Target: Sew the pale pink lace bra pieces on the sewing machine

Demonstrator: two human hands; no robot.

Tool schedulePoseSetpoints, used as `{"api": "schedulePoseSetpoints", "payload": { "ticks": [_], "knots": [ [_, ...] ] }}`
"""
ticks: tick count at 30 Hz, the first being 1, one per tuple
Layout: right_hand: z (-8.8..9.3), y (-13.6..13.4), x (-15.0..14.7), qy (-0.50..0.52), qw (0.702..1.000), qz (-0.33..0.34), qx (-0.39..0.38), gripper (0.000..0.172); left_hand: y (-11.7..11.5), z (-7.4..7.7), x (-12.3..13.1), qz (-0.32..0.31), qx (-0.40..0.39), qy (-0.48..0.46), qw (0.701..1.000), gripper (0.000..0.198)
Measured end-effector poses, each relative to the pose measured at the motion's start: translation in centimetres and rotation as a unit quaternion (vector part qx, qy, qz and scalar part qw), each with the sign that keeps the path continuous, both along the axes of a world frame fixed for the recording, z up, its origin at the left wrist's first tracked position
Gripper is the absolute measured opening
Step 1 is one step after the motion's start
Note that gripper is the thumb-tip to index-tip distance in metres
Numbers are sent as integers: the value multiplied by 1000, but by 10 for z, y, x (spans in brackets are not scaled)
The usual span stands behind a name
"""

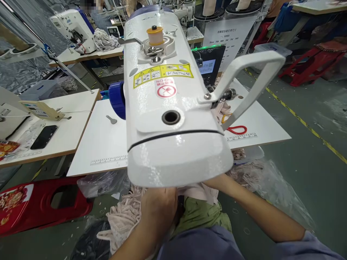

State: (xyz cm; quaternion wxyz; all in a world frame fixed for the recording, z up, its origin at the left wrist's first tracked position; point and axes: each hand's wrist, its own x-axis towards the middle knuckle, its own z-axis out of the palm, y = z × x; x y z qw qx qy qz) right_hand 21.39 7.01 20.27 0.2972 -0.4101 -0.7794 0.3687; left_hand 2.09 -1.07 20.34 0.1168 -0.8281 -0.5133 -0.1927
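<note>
The white sewing machine head (176, 159) fills the middle of the view and hides what lies under it. My left hand (159, 206) is just below its front end, curled closed with the back of the hand up. What its fingers hold is hidden. My right hand (215, 181) shows only near the wrist; its fingers are behind the machine. Between the hands, a pale beige fabric piece (202, 192) lies above the green patterned cloth (204, 215) on my lap. Beside my left hand hangs a heap of beige lace-like straps (124, 216).
The white machine table (103, 137) carries a printed ruler and red-handled scissors (237, 130). A phone (44, 137) rests on the left table. A red stool (43, 206) stands lower left. Clear plastic bags (273, 191) lie at right. A control screen (208, 66) stands behind the machine.
</note>
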Motion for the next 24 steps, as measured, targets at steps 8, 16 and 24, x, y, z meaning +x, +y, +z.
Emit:
{"api": "schedulePoseSetpoints", "payload": {
  "ticks": [8, 16, 24],
  "knots": [
    [-7, -4, 2, 69, 996, -34, -44, 39, -2, 1, -2, 19, -5, -81, 997, 21],
    [-24, -10, 5, 99, 992, -72, -41, 43, -8, 0, -9, 99, -166, -269, 944, 24],
    [-21, -62, 14, 54, 992, 11, -114, 35, -5, 9, -17, 10, -447, -393, 803, 42]
  ]
}}
